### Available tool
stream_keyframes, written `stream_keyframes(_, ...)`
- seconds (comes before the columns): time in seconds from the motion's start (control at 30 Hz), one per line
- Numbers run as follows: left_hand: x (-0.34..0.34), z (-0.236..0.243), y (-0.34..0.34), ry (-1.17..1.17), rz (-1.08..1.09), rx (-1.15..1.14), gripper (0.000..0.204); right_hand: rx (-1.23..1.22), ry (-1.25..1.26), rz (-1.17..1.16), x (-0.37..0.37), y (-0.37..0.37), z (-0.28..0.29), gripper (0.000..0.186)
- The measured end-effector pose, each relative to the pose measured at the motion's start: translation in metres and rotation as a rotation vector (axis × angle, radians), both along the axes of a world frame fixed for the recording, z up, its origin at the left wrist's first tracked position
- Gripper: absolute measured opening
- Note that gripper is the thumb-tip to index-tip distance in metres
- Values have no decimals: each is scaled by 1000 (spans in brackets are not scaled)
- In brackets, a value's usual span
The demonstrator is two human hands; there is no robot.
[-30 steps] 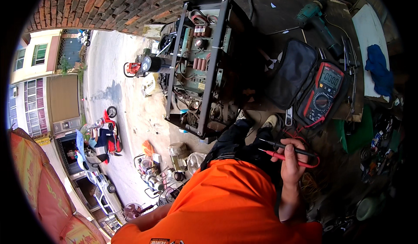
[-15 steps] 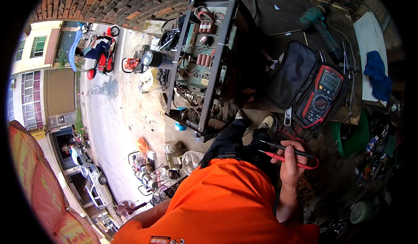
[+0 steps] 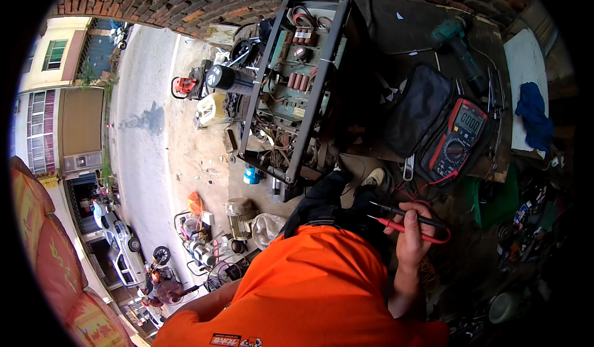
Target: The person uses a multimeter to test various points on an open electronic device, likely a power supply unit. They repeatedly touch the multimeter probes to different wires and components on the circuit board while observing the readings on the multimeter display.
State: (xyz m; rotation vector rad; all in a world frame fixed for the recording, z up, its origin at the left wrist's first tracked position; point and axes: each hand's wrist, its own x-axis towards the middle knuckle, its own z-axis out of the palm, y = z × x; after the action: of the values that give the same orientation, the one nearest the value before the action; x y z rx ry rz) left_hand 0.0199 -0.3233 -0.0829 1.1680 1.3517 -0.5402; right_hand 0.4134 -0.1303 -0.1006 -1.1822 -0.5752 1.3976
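Multimeter probes (image 3: 391, 209), black and red, sit gripped in your right hand (image 3: 412, 238), long axes pointing leftward, while the opened electrical unit (image 3: 291, 101) stands ahead-left, well apart from their tips; your left hand is out of view.

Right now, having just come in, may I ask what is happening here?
A person in an orange shirt holds a black probe and a red probe in the right hand, both clear of the open-framed machine. The left hand is out of view. The multimeter lies in its opened case on the bench, to the machine's right.
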Motion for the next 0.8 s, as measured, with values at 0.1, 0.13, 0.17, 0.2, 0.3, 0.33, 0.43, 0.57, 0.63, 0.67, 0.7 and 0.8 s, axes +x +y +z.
stream_keyframes(0.1, 0, 0, 0, -8, 3, 2, 45, -18, 16, -11, -1, 0, 1, 26)
stream_keyframes(0.13, 1, 0, -1, -13, 3, 1, 46, -24, 25, -18, -1, 0, 2, 25)
stream_keyframes(0.17, 0, 0, 0, -14, 3, 4, 46, -23, 24, -21, -2, 0, 3, 25)
stream_keyframes(0.2, 1, 0, -1, -19, 4, 6, 46, -22, 23, -23, -3, 0, 4, 25)
stream_keyframes(0.3, -1, -5, 0, -38, -5, 10, 47, -12, 15, -34, -3, -1, 5, 26)
stream_keyframes(0.33, -2, -6, 1, -46, -8, 14, 47, -6, 14, -37, -4, -1, 5, 26)
stream_keyframes(0.43, -5, -7, 1, -67, -9, 17, 48, 0, -36, -26, -6, -1, 8, 26)
stream_keyframes(0.57, -15, -2, 8, -113, -16, 14, 49, 20, -9, -54, -9, -2, 9, 27)
stream_keyframes(0.63, -24, 2, 12, -146, -20, 7, 49, 26, -23, -66, -13, -1, 11, 26)
stream_keyframes(0.67, -29, 4, 13, -163, -20, 3, 50, 26, -30, -68, -16, -1, 14, 26)
stream_keyframes(0.7, -36, 7, 15, -183, -22, 0, 50, 26, -36, -69, -19, -1, 17, 26)
stream_keyframes(0.8, -57, 14, 28, -242, -36, -22, 51, 24, -68, -92, -28, 0, 25, 26)
